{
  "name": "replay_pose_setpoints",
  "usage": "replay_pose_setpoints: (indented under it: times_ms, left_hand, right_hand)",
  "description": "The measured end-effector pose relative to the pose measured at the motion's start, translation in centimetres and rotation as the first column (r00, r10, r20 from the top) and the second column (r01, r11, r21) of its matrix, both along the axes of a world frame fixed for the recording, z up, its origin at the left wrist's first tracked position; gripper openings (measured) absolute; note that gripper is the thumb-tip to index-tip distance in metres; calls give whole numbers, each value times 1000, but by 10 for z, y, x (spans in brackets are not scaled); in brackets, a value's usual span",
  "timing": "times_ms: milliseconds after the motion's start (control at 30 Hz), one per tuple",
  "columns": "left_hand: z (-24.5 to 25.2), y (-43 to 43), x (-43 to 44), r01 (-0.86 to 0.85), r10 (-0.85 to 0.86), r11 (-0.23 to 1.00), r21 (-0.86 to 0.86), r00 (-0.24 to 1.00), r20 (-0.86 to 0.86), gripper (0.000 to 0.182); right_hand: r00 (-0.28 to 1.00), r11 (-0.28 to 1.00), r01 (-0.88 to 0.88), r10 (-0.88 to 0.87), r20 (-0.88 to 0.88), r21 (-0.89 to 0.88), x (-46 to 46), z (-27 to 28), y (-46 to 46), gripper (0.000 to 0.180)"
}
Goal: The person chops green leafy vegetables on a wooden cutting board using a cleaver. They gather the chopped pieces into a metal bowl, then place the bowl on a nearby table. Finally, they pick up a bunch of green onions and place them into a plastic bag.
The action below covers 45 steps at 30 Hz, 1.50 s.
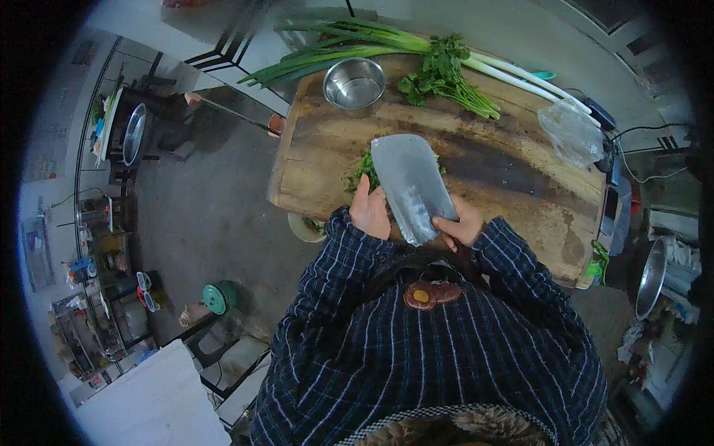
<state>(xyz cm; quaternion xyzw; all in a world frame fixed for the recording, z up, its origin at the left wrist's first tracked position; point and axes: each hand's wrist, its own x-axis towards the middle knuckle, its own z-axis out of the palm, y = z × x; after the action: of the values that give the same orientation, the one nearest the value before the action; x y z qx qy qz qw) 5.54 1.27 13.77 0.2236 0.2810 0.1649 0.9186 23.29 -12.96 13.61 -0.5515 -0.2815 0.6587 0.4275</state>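
My right hand [466,222] grips a broad cleaver [410,178], its thumb lying on the face near the lower end. The wide metal blade tilts up over the wooden table top [334,139]. Just left of the blade is my left hand [372,217], thumb raised and apart, palm partly showing. Its other fingers are partly hidden by the blade, and whether they touch it is unclear. Chopped green herbs [365,170] lie on the wood beneath the cleaver, mostly covered by it.
A steel bowl [354,83] stands at the back left. Beside it lies a cilantro-like bunch [446,78], in front of long green onions [385,42]. Toward the right sits a clear plastic bag [572,134]. A pale bowl [307,227] with greens shows below the table's left edge.
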Motion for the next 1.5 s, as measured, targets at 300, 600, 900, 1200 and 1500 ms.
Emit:
replay_pose_setpoints:
  times_ms: [300, 600, 900, 1200, 1500]
  left_hand:
    - [17, -27, -23, -46, 1, 967, -250, 984, -177, 72]
    - [2, -35, -20, -338, 226, 819, -464, 933, -282, 50]
    - [5, -31, -4, 76, -24, 929, -361, 989, 145, 94]
    - [-1, -3, -2, -58, 108, 947, -316, 984, 142, 99]
    - [-34, -3, 19, 56, 9, 987, 152, 918, -397, 66]
  right_hand:
    - [972, 981, 193, -189, -142, 18, 0, -24, 12, 29]
    - [768, 962, 172, -266, -583, -212, -9, -68, 14, 31]
    - [903, 984, 175, -176, -393, -38, -9, -46, 2, 26]
    - [896, 994, -62, 17, -443, -87, 15, -13, -40, 30]
    - [992, 989, -128, 128, -2, -72, 20, 5, -26, 28]
